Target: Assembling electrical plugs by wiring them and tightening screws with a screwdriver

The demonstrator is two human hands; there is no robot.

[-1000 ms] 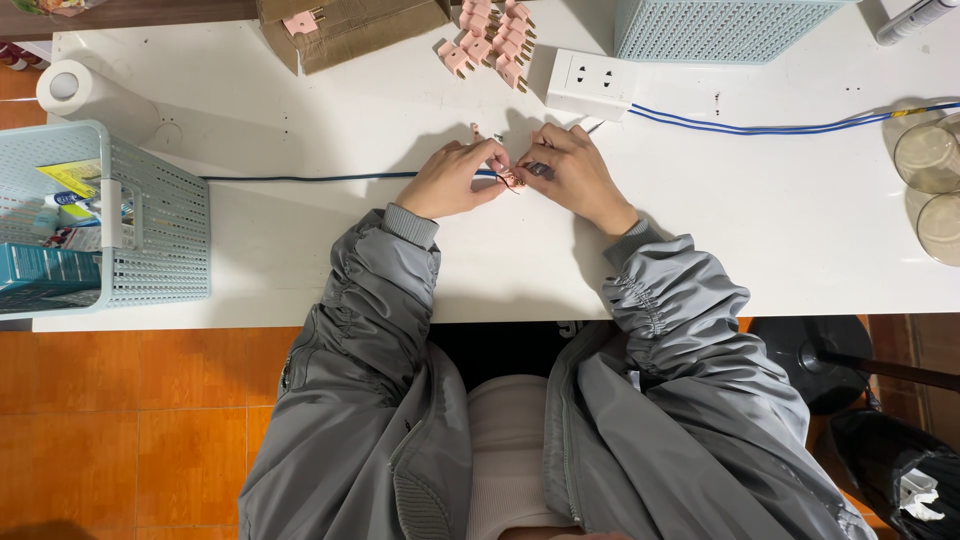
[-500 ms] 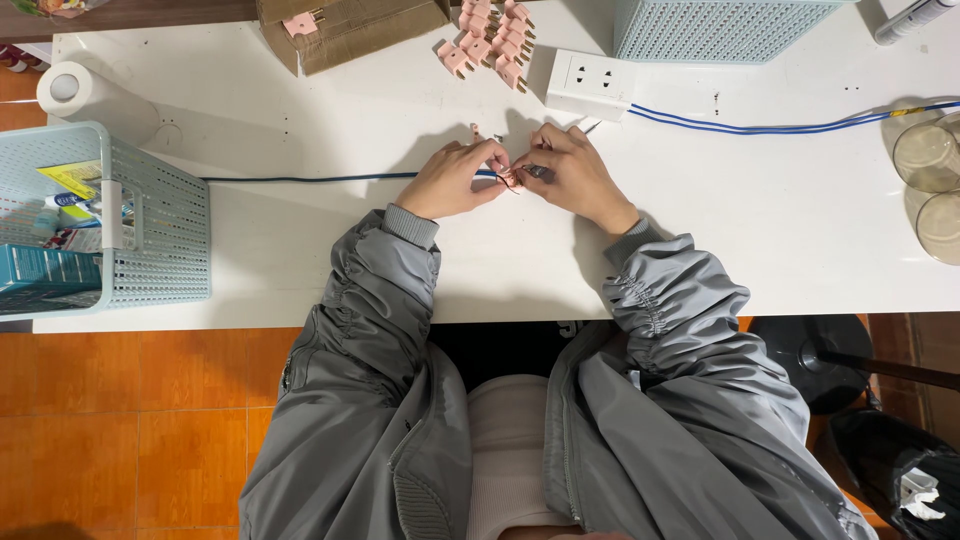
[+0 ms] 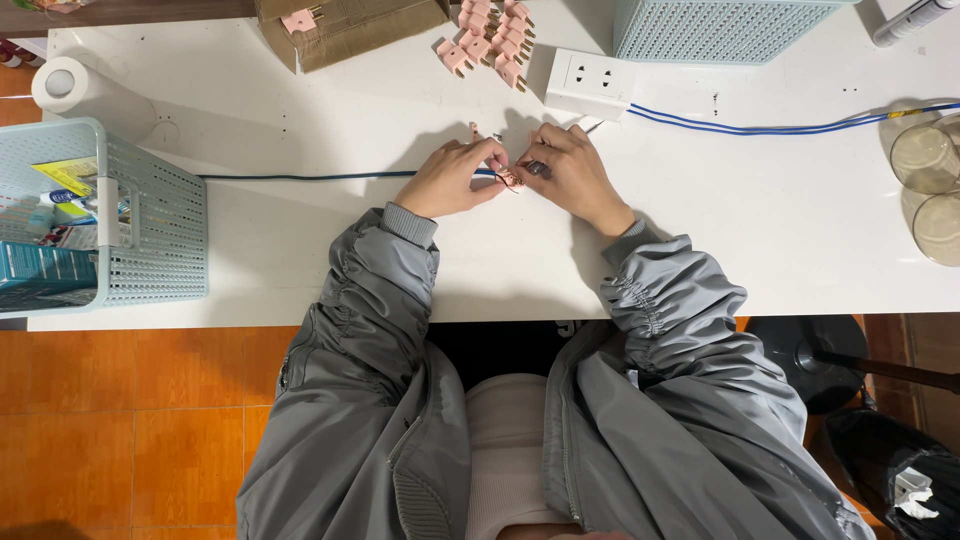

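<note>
Both forearms are laid on the white table, the left hand and right hand brought together with fingers curled. A brown cardboard box is seen at the far edge, a pale blue basket of coloured packets at the left. The blue cable is pinched at its end by the left fingertips, and a small pink plug part is gripped between both hands' fingertips.

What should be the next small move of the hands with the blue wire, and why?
Probably the right hand should press the small pink part onto the end of the blue wire, because the left hand pinches that end right beside it and both meet there.
</note>
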